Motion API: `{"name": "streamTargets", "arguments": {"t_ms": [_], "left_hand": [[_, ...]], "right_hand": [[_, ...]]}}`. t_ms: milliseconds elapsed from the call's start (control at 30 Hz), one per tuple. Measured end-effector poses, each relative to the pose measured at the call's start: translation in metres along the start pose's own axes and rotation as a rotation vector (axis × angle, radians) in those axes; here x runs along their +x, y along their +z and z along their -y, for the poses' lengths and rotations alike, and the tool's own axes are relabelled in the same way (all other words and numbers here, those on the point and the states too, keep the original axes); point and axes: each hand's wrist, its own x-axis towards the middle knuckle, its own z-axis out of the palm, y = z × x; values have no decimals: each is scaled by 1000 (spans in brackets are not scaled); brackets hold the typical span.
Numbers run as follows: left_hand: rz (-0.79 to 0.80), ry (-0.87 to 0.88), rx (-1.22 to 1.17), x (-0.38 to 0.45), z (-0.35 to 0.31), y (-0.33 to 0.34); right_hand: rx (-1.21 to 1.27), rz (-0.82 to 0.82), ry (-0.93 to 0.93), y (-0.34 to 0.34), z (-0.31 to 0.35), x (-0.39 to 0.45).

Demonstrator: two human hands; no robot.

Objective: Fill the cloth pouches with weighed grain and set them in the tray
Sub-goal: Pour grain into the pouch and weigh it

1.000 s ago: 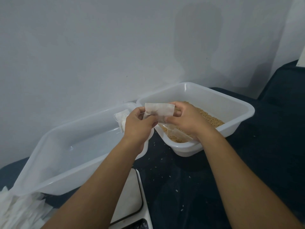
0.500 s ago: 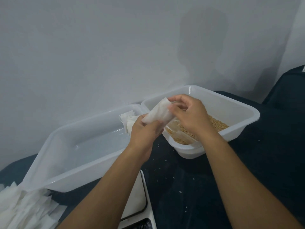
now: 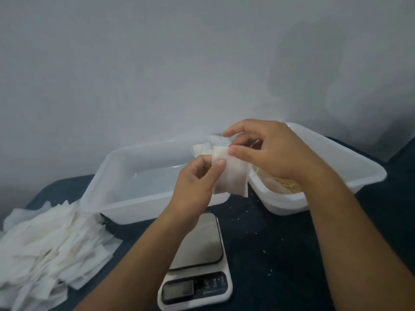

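A white cloth pouch [image 3: 231, 176] hangs between both hands above the gap between two tubs. My left hand [image 3: 197, 182] pinches its top left edge with thumb and fingers. My right hand [image 3: 269, 151] pinches its top right corner, the other fingers spread. The right tub [image 3: 350, 162] holds brown grain [image 3: 289, 187]. The left translucent tray [image 3: 143, 180] has one or two white pouches [image 3: 202, 150] at its far right corner. A small digital scale [image 3: 199, 261] with a steel platform lies below my hands.
A heap of empty white pouches [image 3: 47, 245] lies at the left on the dark blue cloth surface [image 3: 280, 254]. Stray grains are scattered on that cloth. A plain grey wall stands right behind the tubs.
The pouch has been turned from lying flat to hanging upright and pulled toward me, out over the gap between the tubs. The camera has tilted, showing the scale and pouch heap.
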Motion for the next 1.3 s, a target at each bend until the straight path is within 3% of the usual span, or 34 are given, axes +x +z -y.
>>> {"name": "streamTargets", "arguments": {"t_ms": [133, 267, 400, 567, 733, 867, 1000, 1300], "left_hand": [[-83, -112, -222, -16, 1, -21], [-134, -140, -252, -32, 8, -43], [-111, -118, -101, -49, 20, -72], [-5, -108, 71, -69, 40, -102], [0, -108, 528, -75, 65, -112], [-62, -80, 598, -73, 69, -118], [-181, -65, 551, -72, 72, -127], [-469, -173, 329, -62, 86, -141]], "right_hand": [[142, -14, 49, 28, -1, -10], [196, -74, 18, 70, -5, -20], [243, -60, -21, 100, -11, -29], [246, 84, 7, 118, -18, -41], [-47, 235, 38, 133, -31, -49], [-125, 262, -20, 132, -32, -50], [-110, 183, -47, 130, -33, -51], [136, -294, 152, 137, -40, -47]]}}
